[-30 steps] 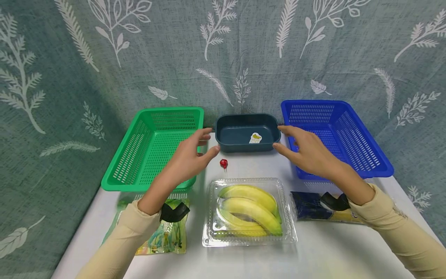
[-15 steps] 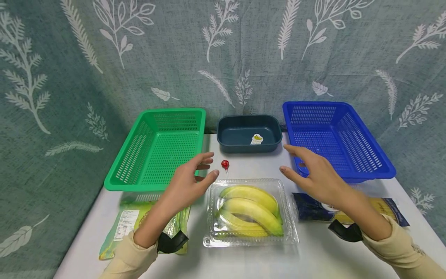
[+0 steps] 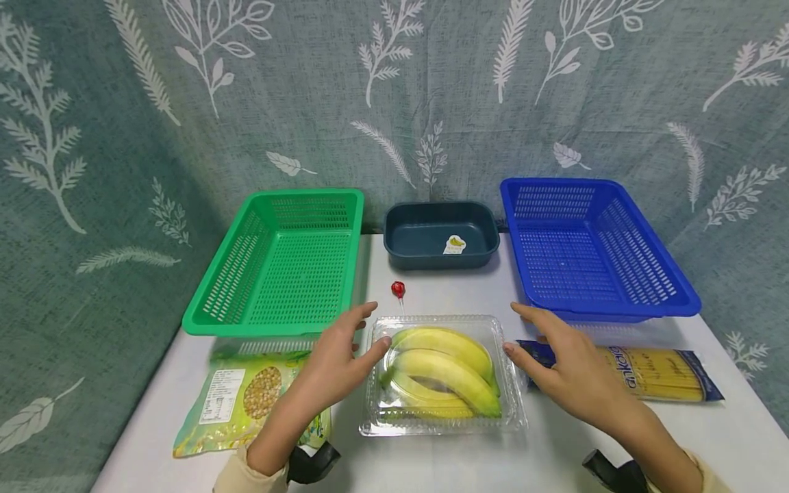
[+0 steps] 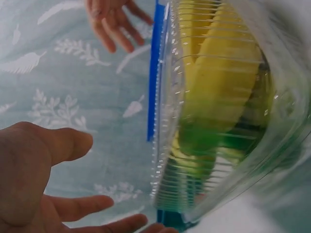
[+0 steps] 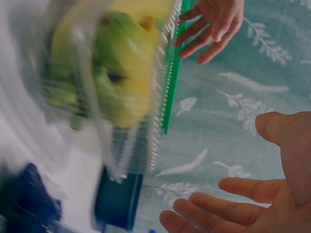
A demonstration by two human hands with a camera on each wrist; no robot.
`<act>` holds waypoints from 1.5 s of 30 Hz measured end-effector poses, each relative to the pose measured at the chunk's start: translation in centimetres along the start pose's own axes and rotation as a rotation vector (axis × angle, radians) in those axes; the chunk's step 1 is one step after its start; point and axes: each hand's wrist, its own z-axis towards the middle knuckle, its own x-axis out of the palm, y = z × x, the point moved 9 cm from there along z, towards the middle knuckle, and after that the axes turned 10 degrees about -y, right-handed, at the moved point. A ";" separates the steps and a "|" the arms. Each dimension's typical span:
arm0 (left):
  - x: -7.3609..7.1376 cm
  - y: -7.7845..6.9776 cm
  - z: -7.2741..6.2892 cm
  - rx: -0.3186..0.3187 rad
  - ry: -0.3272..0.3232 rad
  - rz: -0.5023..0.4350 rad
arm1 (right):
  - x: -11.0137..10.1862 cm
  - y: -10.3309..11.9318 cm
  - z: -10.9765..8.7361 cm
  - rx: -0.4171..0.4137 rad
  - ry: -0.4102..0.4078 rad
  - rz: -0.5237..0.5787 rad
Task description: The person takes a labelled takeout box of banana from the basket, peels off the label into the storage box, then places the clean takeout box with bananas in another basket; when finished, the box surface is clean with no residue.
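A clear plastic clamshell box (image 3: 394, 426) with several yellow bananas (image 3: 446, 370) inside lies in the middle of the white table, its lid down. My left hand (image 3: 337, 363) hovers at the box's left side, fingers spread and empty. On the opposite side my right hand (image 3: 576, 366) is held the same way, with nothing in it. The wrist views show both hands apart from the box; its ribbed wall (image 4: 214, 58) and the green banana ends (image 5: 114, 63) appear close up there. Just beyond the box lies a red-wrapped lollipop (image 3: 398, 289).
At the back stand a green basket (image 3: 274, 330), a dark blue-green tray (image 3: 440, 261) with a banana sticker (image 3: 455, 244), and a blue basket (image 3: 616, 309). A bag of corn kernels (image 3: 228, 411) lies front left. A spaghetti packet (image 3: 666, 373) lies at right, partly behind my right hand.
Both hands have drawn back from beside the dark tray toward me, down to either side of the banana box. The objects on the table have stayed in place.
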 end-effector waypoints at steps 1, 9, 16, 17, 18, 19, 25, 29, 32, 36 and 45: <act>0.2 0.3 -0.1 -0.014 0.004 -0.006 | 0.2 -0.2 -0.4 0.010 -0.002 0.005; 1.2 1.9 -0.6 -0.079 -0.007 -0.071 | 1.5 -1.3 -2.5 0.109 0.004 0.053; 1.9 3.1 -0.4 -0.117 -0.019 -0.088 | 2.9 -1.7 -3.5 0.113 -0.010 0.095; 2.0 3.2 -0.4 -0.123 -0.017 -0.085 | 3.1 -1.8 -3.6 0.123 -0.008 0.102; 2.2 3.4 -0.4 -0.131 -0.014 -0.080 | 3.4 -1.9 -3.7 0.134 -0.003 0.119; 2.3 3.6 -0.4 -0.140 -0.012 -0.073 | 3.6 -2.0 -3.8 0.147 0.005 0.134; 3.2 4.5 -0.2 -0.175 0.004 -0.098 | 5.0 -2.6 -4.5 0.255 0.061 0.174; 3.7 5.1 0.0 -0.204 0.013 -0.120 | 5.7 -3.2 -5.1 0.345 0.089 0.175; 3.8 5.3 0.0 -0.215 0.007 -0.129 | 6.1 -3.3 -5.3 0.391 0.100 0.199; 3.7 5.4 0.1 -0.216 0.000 -0.140 | 6.3 -3.1 -5.5 0.408 0.071 0.239; 3.7 4.6 -0.2 -0.197 -0.019 -0.162 | 5.7 -3.2 -6.4 0.478 0.035 0.299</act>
